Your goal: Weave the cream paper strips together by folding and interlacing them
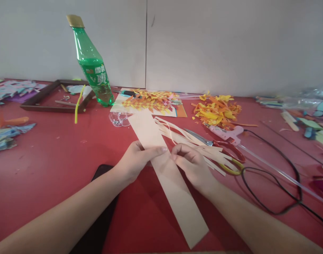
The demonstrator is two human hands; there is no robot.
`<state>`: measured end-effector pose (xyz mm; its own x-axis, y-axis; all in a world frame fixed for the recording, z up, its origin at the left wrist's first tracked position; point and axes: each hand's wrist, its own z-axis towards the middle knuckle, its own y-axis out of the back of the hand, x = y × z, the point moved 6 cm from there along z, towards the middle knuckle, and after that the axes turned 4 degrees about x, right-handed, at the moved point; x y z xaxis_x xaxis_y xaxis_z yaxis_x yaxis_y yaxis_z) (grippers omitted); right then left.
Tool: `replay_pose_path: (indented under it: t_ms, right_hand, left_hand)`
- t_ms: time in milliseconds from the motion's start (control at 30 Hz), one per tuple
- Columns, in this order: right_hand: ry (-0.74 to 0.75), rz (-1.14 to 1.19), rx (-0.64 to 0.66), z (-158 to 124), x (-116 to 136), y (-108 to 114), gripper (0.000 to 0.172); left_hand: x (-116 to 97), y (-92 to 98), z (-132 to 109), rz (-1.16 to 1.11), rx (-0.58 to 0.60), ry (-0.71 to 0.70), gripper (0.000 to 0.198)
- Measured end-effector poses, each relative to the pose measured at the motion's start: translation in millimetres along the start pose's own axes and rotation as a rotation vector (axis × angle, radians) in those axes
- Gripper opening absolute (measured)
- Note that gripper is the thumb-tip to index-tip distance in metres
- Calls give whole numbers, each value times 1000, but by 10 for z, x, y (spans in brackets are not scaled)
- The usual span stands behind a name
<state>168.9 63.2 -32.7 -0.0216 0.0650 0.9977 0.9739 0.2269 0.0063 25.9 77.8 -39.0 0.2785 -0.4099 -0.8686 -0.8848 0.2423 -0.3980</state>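
Observation:
A long cream paper strip (174,187) lies slantwise across the red table (58,151). My left hand (136,158) presses its fingers and thumb onto the strip's middle from the left. My right hand (191,164) is curled shut at the strip's right edge, pinching one of the thin cream paper slivers (193,141) that fan out to the right. Red-handled scissors (222,148) lie just beyond my right hand, partly under the slivers.
A green bottle (94,67) stands at the back left beside a brown wooden frame (45,100). A woven orange-yellow mat (150,100), a scrap pile (216,109), a pink glue gun (228,133) with black cord (283,183), and a dark phone (100,211) surround the hands.

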Motion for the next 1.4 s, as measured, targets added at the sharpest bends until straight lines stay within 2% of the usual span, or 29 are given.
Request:
replay_pose_path:
  t_ms: [167, 233, 300, 433, 500, 633, 767, 833, 1067, 1267, 1400]
  right_hand:
    - [-26, 14, 40, 5, -21, -26, 12]
    - [-31, 10, 27, 7, -19, -13, 12]
    - [-45, 8, -6, 7, -22, 11, 10]
    - [-78, 30, -39, 4, -40, 36, 9]
    - [-75, 48, -38, 1, -44, 33, 9]
    - [-74, 25, -9, -10, -49, 19, 11]
    - [-44, 0, 10, -17, -24, 13, 11]
    - [-33, -9, 21, -15, -16, 6, 11]
    - [-13, -34, 30, 14, -23, -2, 11]
    - [14, -51, 42, 27, 9, 7, 11]
    - [-33, -34, 76, 32, -60, 33, 8]
  left_hand:
    - [-97, 141, 11, -137, -186, -139, 16]
    - [-109, 192, 8, -166, -225, -179, 16]
    - [-78, 179, 14, -141, -179, -138, 20]
    - [53, 27, -2, -45, 47, 90, 29]
    - [47, 17, -14, -50, 47, 88, 30]
    - [-34, 45, -9, -79, 9, -26, 26]
    - [25, -6, -15, -55, 87, 67, 23]
    - [45, -11, -18, -48, 83, 83, 24]
    - [-97, 126, 8, -100, -129, -161, 24]
    - [-251, 297, -6, -165, -264, -350, 23]
    - [-313, 436, -21, -226, -385, -460, 24]
